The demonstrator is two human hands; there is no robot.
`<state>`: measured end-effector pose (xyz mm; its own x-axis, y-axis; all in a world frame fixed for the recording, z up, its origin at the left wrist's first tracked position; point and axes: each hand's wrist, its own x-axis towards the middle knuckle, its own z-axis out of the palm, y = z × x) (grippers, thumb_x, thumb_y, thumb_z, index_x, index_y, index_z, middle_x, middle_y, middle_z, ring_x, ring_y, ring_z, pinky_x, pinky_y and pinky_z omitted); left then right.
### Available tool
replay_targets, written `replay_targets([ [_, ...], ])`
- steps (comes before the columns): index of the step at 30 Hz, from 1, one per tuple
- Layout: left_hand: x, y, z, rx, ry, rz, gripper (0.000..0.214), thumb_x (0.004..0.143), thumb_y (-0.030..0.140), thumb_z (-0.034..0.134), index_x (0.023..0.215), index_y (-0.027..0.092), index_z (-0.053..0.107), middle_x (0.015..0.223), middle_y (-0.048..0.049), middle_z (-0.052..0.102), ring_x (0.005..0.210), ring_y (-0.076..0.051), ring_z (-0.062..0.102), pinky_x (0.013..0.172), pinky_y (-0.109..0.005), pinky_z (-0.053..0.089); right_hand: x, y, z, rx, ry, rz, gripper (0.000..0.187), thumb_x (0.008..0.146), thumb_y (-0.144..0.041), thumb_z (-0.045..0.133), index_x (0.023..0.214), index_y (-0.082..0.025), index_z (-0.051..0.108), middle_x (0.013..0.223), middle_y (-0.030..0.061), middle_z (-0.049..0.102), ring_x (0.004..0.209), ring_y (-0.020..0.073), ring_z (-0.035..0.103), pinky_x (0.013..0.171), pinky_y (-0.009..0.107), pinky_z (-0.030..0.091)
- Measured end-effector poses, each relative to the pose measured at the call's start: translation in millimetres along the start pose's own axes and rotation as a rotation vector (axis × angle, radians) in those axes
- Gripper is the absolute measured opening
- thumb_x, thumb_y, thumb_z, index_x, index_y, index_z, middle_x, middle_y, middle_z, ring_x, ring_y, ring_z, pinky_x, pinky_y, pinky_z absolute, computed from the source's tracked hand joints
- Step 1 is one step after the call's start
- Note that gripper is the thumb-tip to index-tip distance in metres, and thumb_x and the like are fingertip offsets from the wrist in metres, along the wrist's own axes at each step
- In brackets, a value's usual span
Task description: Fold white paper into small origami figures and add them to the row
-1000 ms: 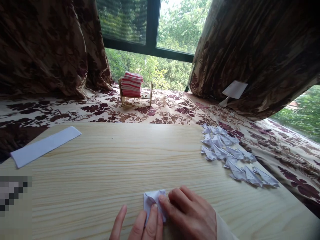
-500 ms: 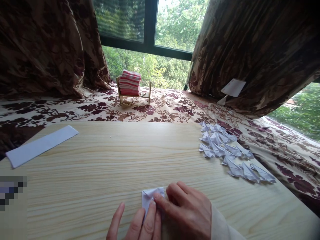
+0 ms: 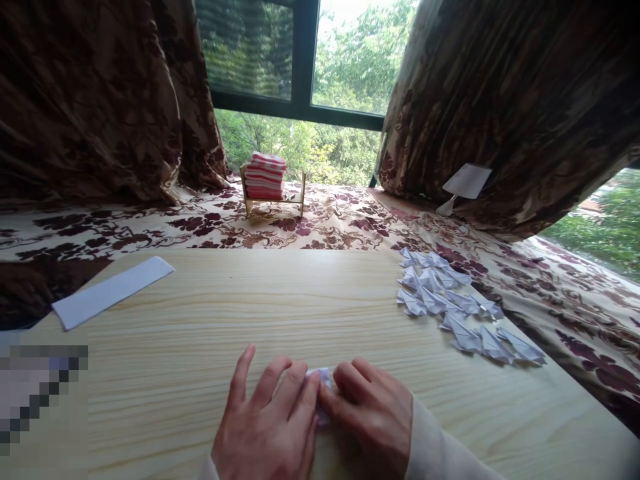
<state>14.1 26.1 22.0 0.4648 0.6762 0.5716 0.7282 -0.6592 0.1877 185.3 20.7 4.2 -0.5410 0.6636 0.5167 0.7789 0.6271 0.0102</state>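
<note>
A small folded piece of white paper (image 3: 324, 379) lies on the table in front of me, mostly covered by my hands. My left hand (image 3: 270, 417) rests over its left side, fingers stretched and spread, the index fingertip touching the paper. From the right, my right hand (image 3: 373, 407) has its fingers curled and its index finger and thumb side pressed on the paper's right part. The two hands nearly meet over it. Several folded white paper pieces (image 3: 430, 283) with pointed ends sit in rows at the table's right side.
A stack of white paper strips (image 3: 115, 292) lies at the table's left. Beyond the wooden table (image 3: 280, 300), a small wooden rack (image 3: 274, 200) carries folded red-and-white cloths (image 3: 266, 177). A white lamp (image 3: 467, 181) stands by the right curtain (image 3: 500, 87).
My left hand has moved forward and now covers more of the folded paper. My right hand stays beside it, shifted slightly. The view has tilted a little.
</note>
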Motion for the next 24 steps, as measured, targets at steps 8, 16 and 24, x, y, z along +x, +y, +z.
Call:
replay_targets([
  [8,-14.6,-6.2,-1.4,0.040,-0.031,-0.035,0.029,0.086,0.032,0.042,0.103,0.023,0.063,0.101,-0.0022,0.067,0.096,-0.020,0.056,0.104,-0.048,0.016,-0.7,3.1,-1.0,0.047,0.008,0.016,0.021,0.088,-0.022,0.041,0.103,-0.022,0.056,0.069,0.0019,0.048,0.057,0.0141,0.039,0.048,0.025,0.026],
  [16,-11.7,-3.7,3.8,-0.015,0.004,0.039,0.028,0.084,0.033,0.045,0.104,0.023,0.062,0.105,-0.0005,0.066,0.097,-0.017,0.056,0.106,-0.045,0.014,-3.3,-1.4,9.8,-0.010,0.084,0.025,0.021,0.087,-0.022,0.042,0.103,-0.021,0.055,0.067,0.0020,0.049,0.056,0.0144,0.040,0.047,0.026,0.027],
  [24,-14.9,-2.9,5.9,0.012,-0.016,0.053,0.030,0.084,0.034,0.045,0.105,0.021,0.062,0.105,-0.0012,0.066,0.095,-0.017,0.057,0.107,-0.043,0.008,0.8,0.5,-1.8,-0.217,-0.112,0.226,0.026,0.080,-0.010,0.049,0.104,-0.013,0.057,0.075,0.0054,0.057,0.069,0.0180,0.051,0.051,0.026,0.036],
])
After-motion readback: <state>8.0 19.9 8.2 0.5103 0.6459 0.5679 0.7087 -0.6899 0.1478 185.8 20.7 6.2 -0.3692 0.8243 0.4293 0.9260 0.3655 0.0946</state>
